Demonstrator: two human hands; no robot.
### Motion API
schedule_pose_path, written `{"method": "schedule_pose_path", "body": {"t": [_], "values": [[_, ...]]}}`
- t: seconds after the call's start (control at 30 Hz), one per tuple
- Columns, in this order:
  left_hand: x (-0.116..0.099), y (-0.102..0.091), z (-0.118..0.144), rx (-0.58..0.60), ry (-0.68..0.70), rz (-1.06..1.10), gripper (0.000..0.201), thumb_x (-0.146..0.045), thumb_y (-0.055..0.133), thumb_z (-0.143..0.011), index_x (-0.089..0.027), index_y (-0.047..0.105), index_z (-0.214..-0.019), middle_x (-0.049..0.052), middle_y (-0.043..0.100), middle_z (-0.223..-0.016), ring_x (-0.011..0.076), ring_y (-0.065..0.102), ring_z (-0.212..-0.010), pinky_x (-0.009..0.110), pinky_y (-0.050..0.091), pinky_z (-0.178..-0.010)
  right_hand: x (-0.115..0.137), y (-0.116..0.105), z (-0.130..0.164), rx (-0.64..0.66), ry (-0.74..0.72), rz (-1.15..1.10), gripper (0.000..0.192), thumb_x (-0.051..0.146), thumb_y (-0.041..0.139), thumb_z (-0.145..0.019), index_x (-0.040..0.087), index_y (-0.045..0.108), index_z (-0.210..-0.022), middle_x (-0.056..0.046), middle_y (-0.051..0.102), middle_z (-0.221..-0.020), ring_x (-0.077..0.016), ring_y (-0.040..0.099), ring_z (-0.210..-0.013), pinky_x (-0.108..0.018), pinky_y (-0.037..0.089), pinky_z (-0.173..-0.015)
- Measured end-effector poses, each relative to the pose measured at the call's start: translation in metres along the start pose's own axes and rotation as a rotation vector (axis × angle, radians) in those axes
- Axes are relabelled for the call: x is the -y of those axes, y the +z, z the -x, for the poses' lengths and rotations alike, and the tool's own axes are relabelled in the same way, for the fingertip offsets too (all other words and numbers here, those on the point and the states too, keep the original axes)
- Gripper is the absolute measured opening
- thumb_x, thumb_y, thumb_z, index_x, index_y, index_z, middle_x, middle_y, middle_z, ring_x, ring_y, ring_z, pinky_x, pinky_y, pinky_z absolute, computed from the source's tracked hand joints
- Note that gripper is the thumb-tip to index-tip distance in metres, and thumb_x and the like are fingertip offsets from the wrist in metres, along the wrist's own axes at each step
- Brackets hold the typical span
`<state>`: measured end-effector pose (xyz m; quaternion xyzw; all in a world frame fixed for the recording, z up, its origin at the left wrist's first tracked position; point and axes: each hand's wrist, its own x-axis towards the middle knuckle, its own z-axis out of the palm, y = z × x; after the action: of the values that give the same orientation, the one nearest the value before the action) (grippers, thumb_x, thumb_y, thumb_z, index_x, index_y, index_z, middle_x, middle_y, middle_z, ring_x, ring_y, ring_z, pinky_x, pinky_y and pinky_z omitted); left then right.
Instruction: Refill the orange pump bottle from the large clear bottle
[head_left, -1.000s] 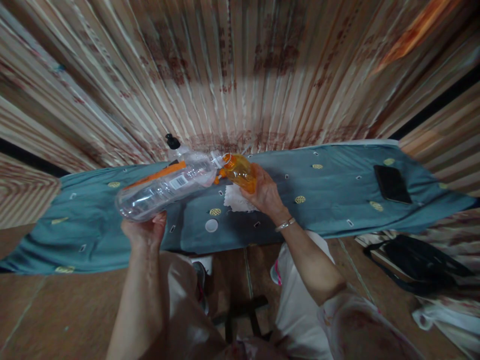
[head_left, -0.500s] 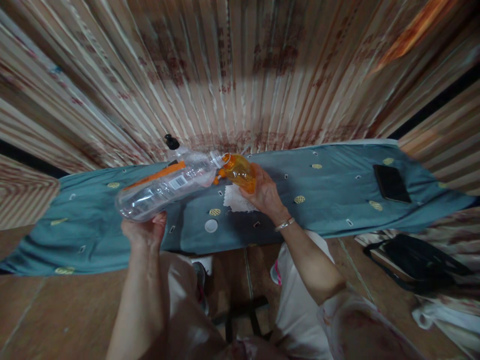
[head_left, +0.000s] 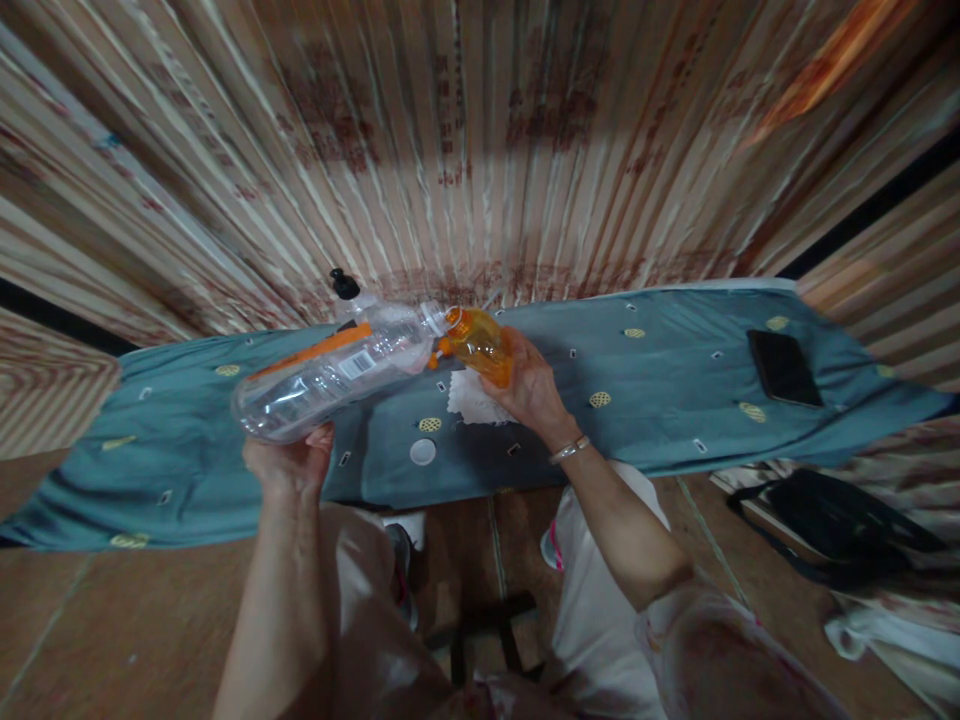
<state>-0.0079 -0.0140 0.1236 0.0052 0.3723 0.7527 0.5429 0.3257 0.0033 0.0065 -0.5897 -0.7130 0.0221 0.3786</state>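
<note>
Clear plastic bottle (head_left: 330,378) lies tilted in the left hand (head_left: 289,462), fingers curled under its base, its mouth touching the mouth of a small orange bottle (head_left: 481,346) gripped by the right hand (head_left: 531,388). Below the fingers, a white cap (head_left: 423,452) rests on the blue-clothed bench (head_left: 660,390).

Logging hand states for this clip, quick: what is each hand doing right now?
Left hand: closed on the base of a tilted clear bottle.
Right hand: closed around a small orange bottle, its mouth at the clear bottle's mouth.
</note>
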Motion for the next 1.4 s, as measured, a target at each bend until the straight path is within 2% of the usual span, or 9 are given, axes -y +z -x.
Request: {"method": "schedule_pose_path", "body": {"t": [0.23,0.33,0.5,0.67,0.83,1.07,1.27,1.4], "values": [[0.002,-0.004,-0.005,0.019,0.027,0.020,0.037,-0.031,0.043,-0.129,-0.024,0.072,-0.108,0.002,0.070,-0.082,0.0141,0.046,-0.047,0.019,0.024,-0.036,-0.001,0.001,0.002,-0.021,-0.006,0.001,0.089,0.037,0.093,-0.109,0.021,0.057,-0.189,-0.027,0.078,-0.181,-0.0484,0.078,-0.170,-0.078,0.067,-0.145],[0.003,-0.004,-0.006,0.029,0.043,0.001,0.031,-0.026,0.045,-0.124,-0.023,0.071,-0.107,0.002,0.066,-0.080,0.0139,0.042,-0.046,0.020,0.022,-0.035,-0.003,0.003,0.003,-0.039,-0.016,-0.016,0.086,0.037,0.092,-0.108,0.018,0.059,-0.186,-0.028,0.080,-0.177,-0.0482,0.080,-0.167,-0.077,0.068,-0.143],[0.004,-0.008,-0.010,0.053,0.024,0.004,0.032,-0.023,0.043,-0.123,-0.024,0.069,-0.105,0.001,0.064,-0.078,0.0132,0.043,-0.045,0.019,0.025,-0.036,-0.005,0.002,0.004,-0.053,-0.021,-0.051,0.088,0.035,0.093,-0.105,0.022,0.058,-0.186,-0.026,0.082,-0.176,-0.0468,0.082,-0.165,-0.077,0.069,-0.142],[0.007,-0.014,-0.019,0.075,0.021,0.010,0.018,-0.026,0.056,-0.119,-0.025,0.066,-0.104,0.002,0.064,-0.077,0.0151,0.044,-0.047,0.020,0.024,-0.037,-0.009,-0.005,0.003,-0.004,-0.006,-0.035,0.092,0.040,0.096,-0.106,0.016,0.057,-0.186,-0.030,0.080,-0.177,-0.0487,0.080,-0.166,-0.076,0.070,-0.141],[0.012,-0.011,-0.020,0.040,0.016,0.025,0.022,-0.024,0.050,-0.118,-0.024,0.065,-0.101,0.002,0.062,-0.073,0.0149,0.041,-0.046,0.019,0.022,-0.037,-0.015,-0.010,0.002,0.026,-0.013,-0.018,0.098,0.045,0.099,-0.106,0.016,0.056,-0.189,-0.031,0.082,-0.174,-0.0503,0.084,-0.160,-0.075,0.073,-0.136],[0.016,-0.005,-0.020,0.000,0.037,-0.004,0.020,-0.023,0.052,-0.115,-0.024,0.065,-0.100,0.002,0.062,-0.073,0.0146,0.042,-0.046,0.018,0.021,-0.037,-0.023,-0.007,0.004,-0.020,-0.054,-0.051,0.102,0.047,0.104,-0.104,0.019,0.055,-0.190,-0.029,0.083,-0.175,-0.0493,0.086,-0.158,-0.073,0.074,-0.136],[0.016,-0.009,-0.024,0.067,0.087,-0.052,0.010,-0.026,0.066,-0.109,-0.024,0.066,-0.100,0.000,0.062,-0.074,0.0135,0.042,-0.047,0.018,0.020,-0.040,-0.022,-0.007,0.003,-0.017,-0.076,-0.062,0.099,0.060,0.104,-0.108,0.020,0.059,-0.187,-0.028,0.087,-0.169,-0.0496,0.088,-0.156,-0.071,0.077,-0.132],[0.015,-0.005,-0.021,0.040,0.064,-0.035,0.017,-0.025,0.058,-0.114,-0.022,0.070,-0.104,0.000,0.063,-0.072,0.0129,0.041,-0.045,0.017,0.018,-0.039,-0.020,-0.006,0.002,-0.024,-0.059,-0.070,0.099,0.062,0.105,-0.105,0.020,0.061,-0.184,-0.028,0.087,-0.170,-0.0494,0.089,-0.155,-0.070,0.078,-0.130]]}}
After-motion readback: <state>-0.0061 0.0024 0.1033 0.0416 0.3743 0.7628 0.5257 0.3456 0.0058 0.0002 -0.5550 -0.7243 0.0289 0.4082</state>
